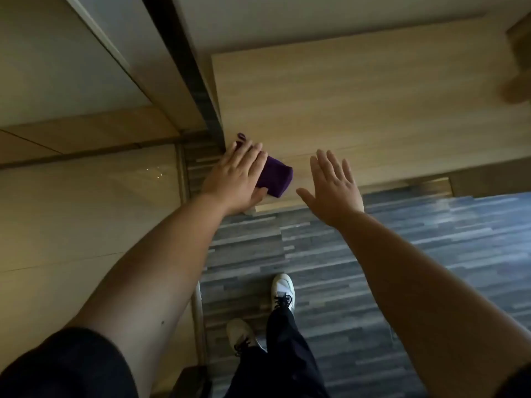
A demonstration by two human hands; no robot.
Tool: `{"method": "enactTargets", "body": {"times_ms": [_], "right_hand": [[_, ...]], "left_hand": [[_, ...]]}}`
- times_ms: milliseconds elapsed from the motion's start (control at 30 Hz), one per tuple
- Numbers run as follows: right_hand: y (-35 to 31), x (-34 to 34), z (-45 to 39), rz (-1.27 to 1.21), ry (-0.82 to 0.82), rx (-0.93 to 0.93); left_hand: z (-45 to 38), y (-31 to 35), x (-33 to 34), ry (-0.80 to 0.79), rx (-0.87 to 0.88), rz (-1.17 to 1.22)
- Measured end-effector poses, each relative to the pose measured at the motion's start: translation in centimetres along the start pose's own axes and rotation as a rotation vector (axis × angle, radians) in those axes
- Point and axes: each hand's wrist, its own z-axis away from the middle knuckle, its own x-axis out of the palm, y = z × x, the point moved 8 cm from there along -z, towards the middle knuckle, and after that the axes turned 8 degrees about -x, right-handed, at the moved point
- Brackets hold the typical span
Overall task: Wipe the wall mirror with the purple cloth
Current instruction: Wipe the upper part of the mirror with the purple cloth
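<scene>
Closest to the camera were two feet in white shoes (283,291) on a grey striped floor (373,254), below both arms. Dark trousers (283,354) covered the legs.

Further out, the right hand (333,188) was spread wide with straight fingers. It held nothing and hung in front of a pale wooden surface (359,104), just to the right of the cloth.

The left hand (235,176) lay flat on the purple cloth (275,179). Its fingers were straight and pressed the cloth against the wooden surface, and the thumb sat at the cloth's lower edge. The cloth was folded into a small thick pad. Most of it showed to the right of the left hand, and a little purple bit poked out past the fingertips.

The cloth looked soft and light, and it would bend and squash easily. It would not break. A good way to hold it seemed to be with a flat palm on top and the thumb hooked round an edge, so the folds stayed together.

Past the left hand, a dark strip (184,53) ran up and away. I could not tell for sure which surface was the wall mirror.
</scene>
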Motion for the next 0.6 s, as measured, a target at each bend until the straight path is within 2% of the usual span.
{"method": "enactTargets", "body": {"times_ms": [333, 600], "right_hand": [[0.8, 5.0, -2.4, 0.026, -0.026, -0.057], [0.8, 6.2, -2.6, 0.014, 0.017, -0.065]], "left_hand": [[-4.4, 1.0, 6.5, -0.126, 0.124, -0.084], [-4.0, 0.6, 6.6, 0.008, 0.146, -0.017]]}}
